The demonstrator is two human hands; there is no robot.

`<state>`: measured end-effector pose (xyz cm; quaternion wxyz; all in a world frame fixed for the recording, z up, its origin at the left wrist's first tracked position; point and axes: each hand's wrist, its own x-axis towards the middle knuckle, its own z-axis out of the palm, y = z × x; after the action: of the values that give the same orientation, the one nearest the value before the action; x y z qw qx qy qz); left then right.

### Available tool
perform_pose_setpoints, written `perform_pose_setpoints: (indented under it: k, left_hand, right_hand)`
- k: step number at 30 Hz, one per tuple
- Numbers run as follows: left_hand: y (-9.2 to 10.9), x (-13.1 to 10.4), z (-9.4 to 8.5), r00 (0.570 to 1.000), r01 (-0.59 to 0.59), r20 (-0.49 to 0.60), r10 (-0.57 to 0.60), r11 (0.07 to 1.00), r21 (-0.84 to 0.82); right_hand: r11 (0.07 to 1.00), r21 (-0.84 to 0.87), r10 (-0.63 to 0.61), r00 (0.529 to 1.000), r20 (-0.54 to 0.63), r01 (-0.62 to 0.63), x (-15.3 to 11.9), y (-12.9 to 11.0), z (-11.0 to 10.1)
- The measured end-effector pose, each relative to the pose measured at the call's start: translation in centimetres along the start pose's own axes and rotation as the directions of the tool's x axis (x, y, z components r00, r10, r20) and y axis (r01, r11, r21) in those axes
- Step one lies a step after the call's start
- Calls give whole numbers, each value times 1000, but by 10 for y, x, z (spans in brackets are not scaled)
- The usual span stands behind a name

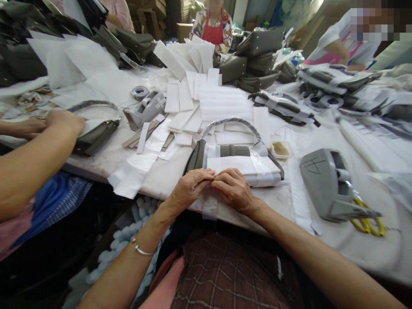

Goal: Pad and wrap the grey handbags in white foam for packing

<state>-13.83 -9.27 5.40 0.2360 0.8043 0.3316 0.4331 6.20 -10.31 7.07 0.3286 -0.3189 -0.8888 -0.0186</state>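
Note:
A dark olive handbag (201,155) lies on the table in front of me, its arched handle (230,121) wrapped in clear film. White foam sheet (241,165) covers its near side, with shiny clear tape (256,161) across it. At the bag's near edge my left hand (192,185) and my right hand (236,191) meet, fingertips pinched together. What they pinch is hidden by the fingers. A translucent strip (210,208) hangs over the table edge just below them.
To the right stand a grey tape dispenser (317,184) and yellow-handled scissors (368,221). White foam pieces (225,101) pile up beyond the bag. On the left, a co-worker's arm (38,167) reaches to another handbag (98,137). More bags (260,56) are stacked behind.

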Motion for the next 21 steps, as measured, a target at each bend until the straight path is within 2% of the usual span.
perform_pose_setpoints:
  k: [3, 7, 9, 11, 14, 17, 21]
  left_hand:
    - [-2, -2, 0, 993, -113, -2, 114, 989, 91]
    - [2, -3, 5, 983, -167, -39, 181, 957, 237]
    - [5, -3, 9, 981, -169, -44, 189, 944, 285]
    - [7, -4, 11, 981, -162, -54, 187, 938, 308]
    - [7, -4, 14, 980, -156, -64, 186, 934, 322]
    - [6, -5, 15, 981, -152, -69, 184, 933, 325]
    - [5, -5, 16, 982, -145, -68, 177, 930, 338]
  right_hand:
    - [1000, -27, 11, 1000, -6, -11, 2, -1, -1]
    - [998, 60, 4, 1000, 12, -5, -6, -11, -16]
    - [994, 108, -29, 992, 119, 16, -18, -20, -24]
    - [993, 110, -69, 958, 279, 40, -32, -29, -27]
    - [999, 35, -37, 906, 421, 24, -49, -39, -19]
    - [998, 11, 49, 918, 394, -59, -51, -45, -5]
    - [977, 163, 91, 963, 255, -135, -40, -49, 7]
